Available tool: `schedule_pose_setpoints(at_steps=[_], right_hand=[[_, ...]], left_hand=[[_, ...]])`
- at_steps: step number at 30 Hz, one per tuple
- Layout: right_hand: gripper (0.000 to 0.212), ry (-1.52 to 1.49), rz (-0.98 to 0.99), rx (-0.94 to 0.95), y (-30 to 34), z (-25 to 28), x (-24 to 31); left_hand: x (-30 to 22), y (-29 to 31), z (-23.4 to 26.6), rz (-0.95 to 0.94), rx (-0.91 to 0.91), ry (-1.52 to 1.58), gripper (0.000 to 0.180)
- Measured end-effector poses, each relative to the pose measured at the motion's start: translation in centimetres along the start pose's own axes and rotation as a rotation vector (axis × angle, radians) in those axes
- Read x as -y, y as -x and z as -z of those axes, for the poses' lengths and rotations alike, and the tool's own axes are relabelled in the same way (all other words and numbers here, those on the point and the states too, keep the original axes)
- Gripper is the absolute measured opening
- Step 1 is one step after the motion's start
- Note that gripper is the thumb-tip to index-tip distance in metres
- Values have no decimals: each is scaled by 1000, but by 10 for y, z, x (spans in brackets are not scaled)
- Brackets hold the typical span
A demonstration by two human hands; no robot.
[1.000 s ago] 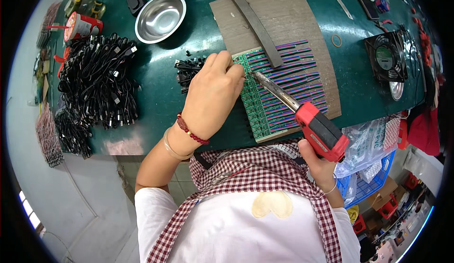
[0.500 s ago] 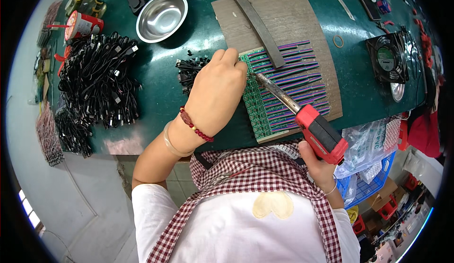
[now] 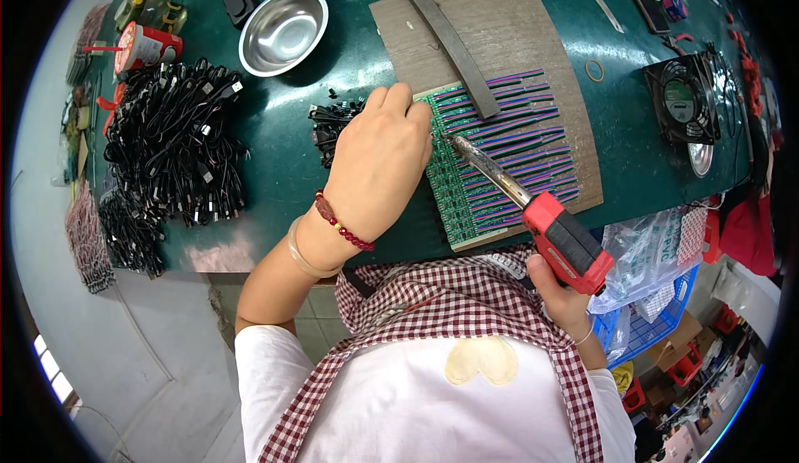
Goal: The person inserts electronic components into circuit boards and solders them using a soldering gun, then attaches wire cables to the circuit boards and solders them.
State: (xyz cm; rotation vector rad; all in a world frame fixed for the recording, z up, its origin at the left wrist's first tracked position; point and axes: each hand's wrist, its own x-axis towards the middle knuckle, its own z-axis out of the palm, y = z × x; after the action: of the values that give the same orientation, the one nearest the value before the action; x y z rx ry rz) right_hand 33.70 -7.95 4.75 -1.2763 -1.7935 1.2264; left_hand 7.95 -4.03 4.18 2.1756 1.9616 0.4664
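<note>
My right hand [image 3: 563,292] is wrapped round the red and black handle of a soldering iron [image 3: 570,242]. The iron's tip slants up and left onto a green circuit board panel [image 3: 454,196], beside my left hand [image 3: 379,159]. Those left fingers are closed in a pinch at the panel's left edge, and the back of the hand hides whatever is in them. Rows of ribbon wires [image 3: 520,142] in black, pink and blue run right from the panel. A dark flat bar [image 3: 445,38] lies across the topmost wires.
Under the panel is a brown board [image 3: 499,22]. Short black cables [image 3: 333,121] lie left of my left hand, with a large black cable heap [image 3: 171,146] farther left. A steel bowl [image 3: 285,30] stands at the back, a black fan [image 3: 681,101] at the right.
The iron's tip has shifted very slightly down along the panel, and the handle has dropped a little with my right hand. My left hand has moved barely to the left, still pinched.
</note>
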Motion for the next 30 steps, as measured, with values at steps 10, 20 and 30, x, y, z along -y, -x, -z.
schedule_pose_setpoints(at_steps=[10, 20, 30], right_hand=[[21, 45, -66, 58, 3, -1, 0], [24, 85, 91, -2, -1, -4, 0], [28, 84, 59, -6, 8, -3, -7]], left_hand=[[-2, -1, -2, -10, -8, -44, 10], [3, -2, -1, -62, 8, -43, 9], [0, -3, -1, -78, 33, -75, 9]])
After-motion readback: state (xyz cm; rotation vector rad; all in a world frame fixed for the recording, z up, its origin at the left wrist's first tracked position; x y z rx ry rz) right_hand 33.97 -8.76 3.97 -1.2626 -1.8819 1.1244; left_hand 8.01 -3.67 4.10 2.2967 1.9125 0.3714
